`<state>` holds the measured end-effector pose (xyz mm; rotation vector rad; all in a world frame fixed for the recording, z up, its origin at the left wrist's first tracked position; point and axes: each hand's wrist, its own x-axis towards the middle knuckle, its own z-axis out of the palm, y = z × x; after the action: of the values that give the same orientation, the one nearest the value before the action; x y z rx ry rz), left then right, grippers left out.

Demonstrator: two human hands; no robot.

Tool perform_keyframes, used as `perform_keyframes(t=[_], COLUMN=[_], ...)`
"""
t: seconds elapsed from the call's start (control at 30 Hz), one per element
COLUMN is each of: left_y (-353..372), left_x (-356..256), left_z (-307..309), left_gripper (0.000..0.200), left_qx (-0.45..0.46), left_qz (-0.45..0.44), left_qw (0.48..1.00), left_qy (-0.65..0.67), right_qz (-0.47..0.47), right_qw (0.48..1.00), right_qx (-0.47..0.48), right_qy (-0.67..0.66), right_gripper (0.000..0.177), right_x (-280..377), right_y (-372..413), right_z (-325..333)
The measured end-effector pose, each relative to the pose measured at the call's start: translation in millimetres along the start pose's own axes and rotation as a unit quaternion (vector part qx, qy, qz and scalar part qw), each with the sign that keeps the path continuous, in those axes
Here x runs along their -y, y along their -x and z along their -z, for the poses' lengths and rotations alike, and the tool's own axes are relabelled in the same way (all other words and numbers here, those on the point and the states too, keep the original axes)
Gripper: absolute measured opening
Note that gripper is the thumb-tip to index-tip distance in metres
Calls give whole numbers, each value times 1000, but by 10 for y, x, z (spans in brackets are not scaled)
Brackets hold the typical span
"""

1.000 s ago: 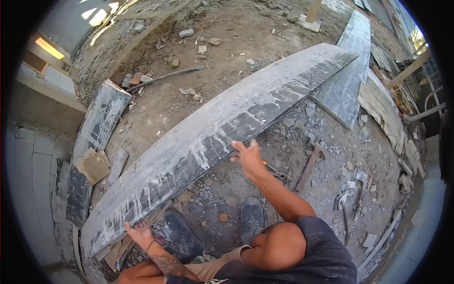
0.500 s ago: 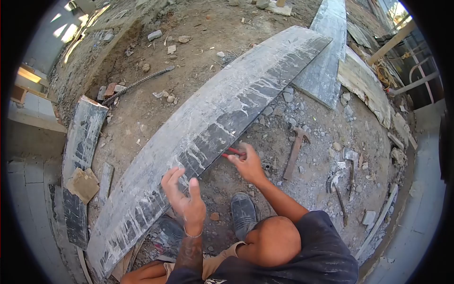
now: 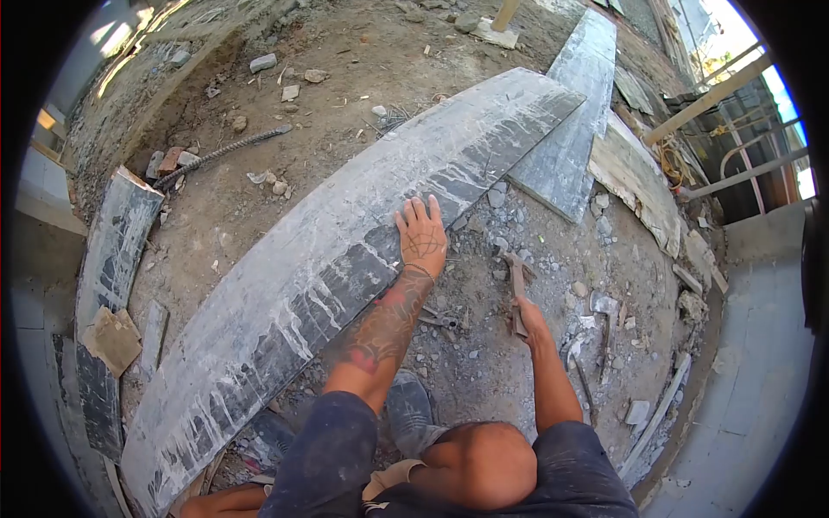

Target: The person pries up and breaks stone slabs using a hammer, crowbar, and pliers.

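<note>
My left hand [image 3: 422, 235] lies flat on the long, cement-streaked board [image 3: 285, 233], fingers stretched out, near the board's right-hand edge. My right hand [image 3: 530, 318] is wrapped around the handle of a claw hammer [image 3: 517, 278], whose head points away from me over the gravel. Between my two arms, a metal tool that looks like pincers [image 3: 442, 320] rests on the ground beside the board; my left forearm covers part of that area.
A second grey board [image 3: 566, 129] lies under the far end of the long one. Another plank [image 3: 117, 250] with a broken tile-like piece [image 3: 112, 340] on it is at the left. A twisted steel bar [image 3: 220, 154] and rubble lie beyond. A concrete wall [image 3: 734, 363] bounds the right.
My right hand has let go of the red-handled tool and taken hold of the hammer. My left hand has moved forward and right from above the board's near part down onto its surface.
</note>
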<state>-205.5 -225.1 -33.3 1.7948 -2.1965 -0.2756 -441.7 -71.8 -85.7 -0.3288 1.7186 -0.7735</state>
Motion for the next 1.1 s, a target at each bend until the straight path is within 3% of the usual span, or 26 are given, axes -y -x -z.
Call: perform_keyframes(t=[0.07, 0.17, 0.27, 0.37, 0.4, 0.5, 0.53, 0.6, 0.63, 0.67, 0.7, 0.73, 0.8, 0.87, 0.9, 0.97, 1.0, 1.07, 1.1], left_y=[23, 48, 82, 92, 64, 72, 100, 96, -34, -23, 69, 102, 68, 57, 99, 156, -30, 123, 119], left_x=[-57, -50, -103, -106, -92, -92, -110, -108, -84, -99, -116, -117, -110, -96, -95, -70, -22, -94, -73], left_z=[-85, -136, -57, -11, 22, -30, -80, -50, -4, 4, 37, 26, 69, -13, -26, -178, -75, 61, 12], left_gripper=[57, 56, 57, 57, 58, 58, 58, 58, 58, 58, 58, 58, 58, 57, 56, 57, 57, 58, 58], left_qx=[-15, -33, -26, -5, -4, -14, -17, -22, -33, -26, -12, -5, -7, -25, -19, -24, -38, -22, -32], left_qz=[13, 23, 19, 28, 30, 32, 34, 41, 46, 42, 39, 44, 41, 42, 37, 35, 39, 25, 22], left_qw=[1000, 998, 998, 999, 999, 999, 999, 998, 998, 999, 999, 999, 999, 999, 999, 999, 998, 999, 999], left_qy=[-13, -46, -47, -30, -23, -27, -26, -35, -36, -18, -1, -3, 13, 5, -4, -7, -12, 27, 16], right_qz=[34, 113, 275, 394, 398, 449, 452, 294, 301, 292, 347, 407, 409, 458, 458, 415, 429, 332, 348], right_qw=[999, 992, 948, 844, 842, 651, 649, 763, 814, 815, 826, 825, 826, 700, 699, 671, 665, 822, 824], right_qx=[-6, 10, 8, -102, -99, -143, -143, -7, -17, -15, -73, -131, -157, -191, -194, -97, -96, -124, -147], right_qy=[-22, 49, 160, 348, 349, 595, 595, 575, 497, 500, 438, 369, 354, 514, 513, 607, 603, 445, 423], right_gripper=[27, 26, 25, 26, 26, 31, 31, 27, 26, 26, 25, 25, 27, 28, 28, 29, 29, 27, 26], right_x=[335, 937, 1717, 2353, 2406, 2480, 2576, 2786, 2812, 2826, 2824, 2840, 2696, 2361, 2244, 2169, 2353, 2333, 2368], right_y=[246, 526, 882, 1135, 1032, 696, 709, 817, 841, 872, 923, 943, 895, 501, 408, 241, 223, 590, 662], right_z=[-53, 41, -92, -374, -420, -450, -467, -560, -589, -601, -629, -684, -722, -538, -435, -405, -532, -590, -619])
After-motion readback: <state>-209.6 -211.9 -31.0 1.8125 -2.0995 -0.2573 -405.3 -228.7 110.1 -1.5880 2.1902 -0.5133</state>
